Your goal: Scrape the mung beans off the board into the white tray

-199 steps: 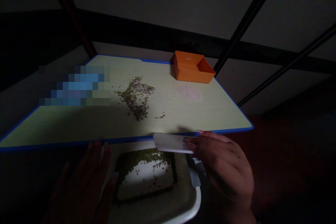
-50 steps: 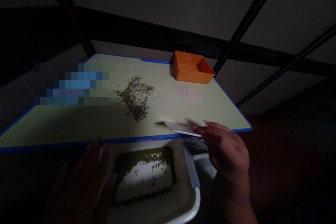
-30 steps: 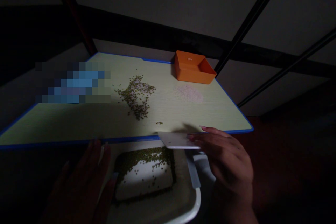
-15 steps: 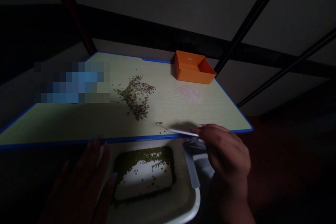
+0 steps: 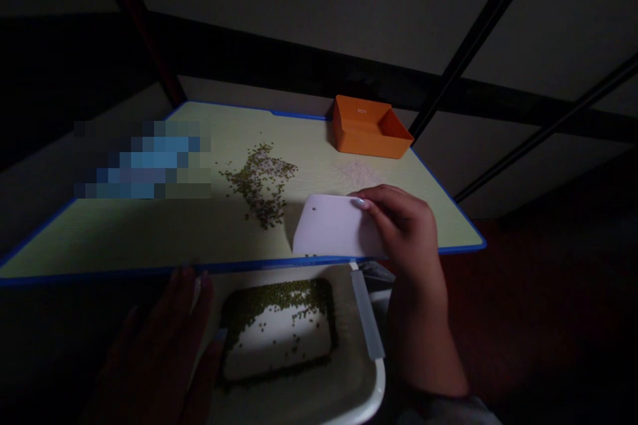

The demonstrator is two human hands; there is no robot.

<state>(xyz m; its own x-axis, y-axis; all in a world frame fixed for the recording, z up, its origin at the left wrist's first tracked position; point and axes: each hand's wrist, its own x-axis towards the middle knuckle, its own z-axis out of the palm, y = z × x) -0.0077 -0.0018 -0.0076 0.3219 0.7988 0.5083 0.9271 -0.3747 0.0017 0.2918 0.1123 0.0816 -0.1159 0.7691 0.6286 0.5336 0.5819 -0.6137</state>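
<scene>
My right hand (image 5: 403, 232) pinches a white plastic scraper (image 5: 333, 227), fingers clamped; my left hand (image 5: 154, 352) is dim, fingers apart. At one o'clock, the orange box's (image 5: 371, 133) tiny label (image 5: 361, 111) is unreadable.

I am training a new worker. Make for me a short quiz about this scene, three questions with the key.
1. Multiple choice: what does the right hand hold? A) a spoon B) a white plastic scraper C) a brush
2. True or false: the pale grains lie to the left of the green beans on the pale green board.
3. Fill in the blank: green beans lie on the board and also in the ____.

Key: 1. B. 2. False, they lie to the right. 3. white tray.
</scene>
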